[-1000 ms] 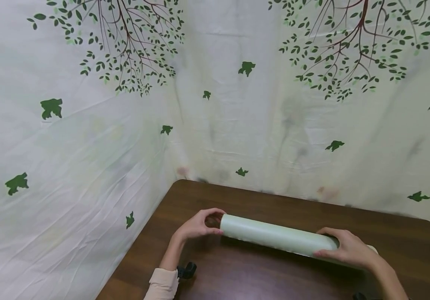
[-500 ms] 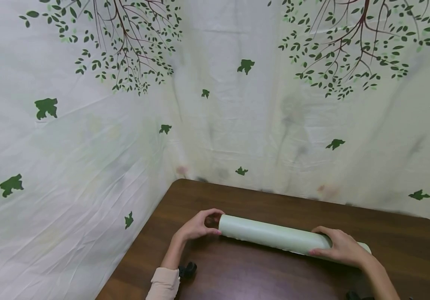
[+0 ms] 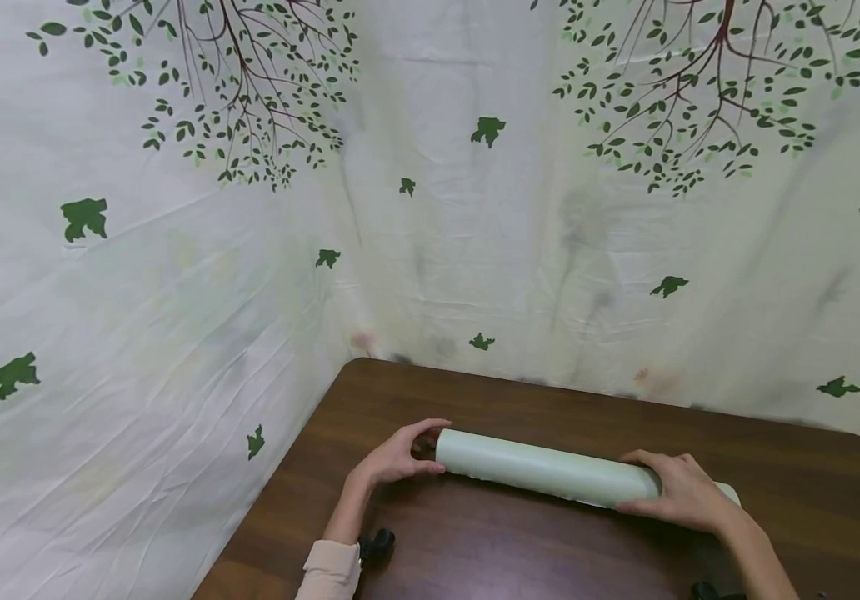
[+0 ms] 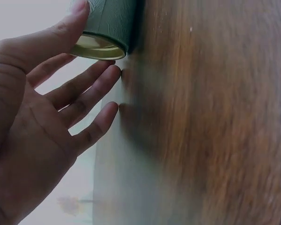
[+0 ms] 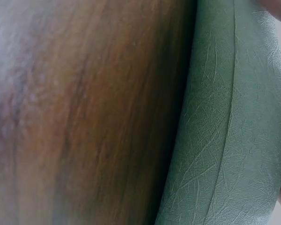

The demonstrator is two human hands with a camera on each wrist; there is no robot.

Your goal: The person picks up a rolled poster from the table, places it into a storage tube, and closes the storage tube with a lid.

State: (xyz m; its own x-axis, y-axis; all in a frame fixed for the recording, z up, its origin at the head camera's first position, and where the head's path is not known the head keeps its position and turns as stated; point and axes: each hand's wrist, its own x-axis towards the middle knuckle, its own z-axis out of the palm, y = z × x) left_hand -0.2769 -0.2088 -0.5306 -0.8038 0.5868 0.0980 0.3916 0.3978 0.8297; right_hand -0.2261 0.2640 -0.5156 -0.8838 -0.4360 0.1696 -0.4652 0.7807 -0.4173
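A pale green rolled-up mat [image 3: 527, 465], with a leathery, creased surface, lies lengthwise on the brown wooden table [image 3: 475, 533]. My left hand [image 3: 396, 454] holds its left end loosely between thumb and index finger. In the left wrist view the thumb lies against the hollow end of the roll [image 4: 113, 21], while the other fingers are spread below it. Toward the right end, my right hand [image 3: 681, 492] grips the roll from above, thumb on the near side, fingers over the far side. A long lengthwise edge line shows on the mat [image 5: 253, 122] in the right wrist view.
A pale cloth curtain [image 3: 430, 275] printed with branches and leaves hangs behind the table and to its left. Black wrist cameras sit on the left wrist [image 3: 377, 546] and the right wrist [image 3: 711, 592].
My right hand has slid a little left along the roll, so more of its right end shows. The left hand stays at the left end, nearly still.
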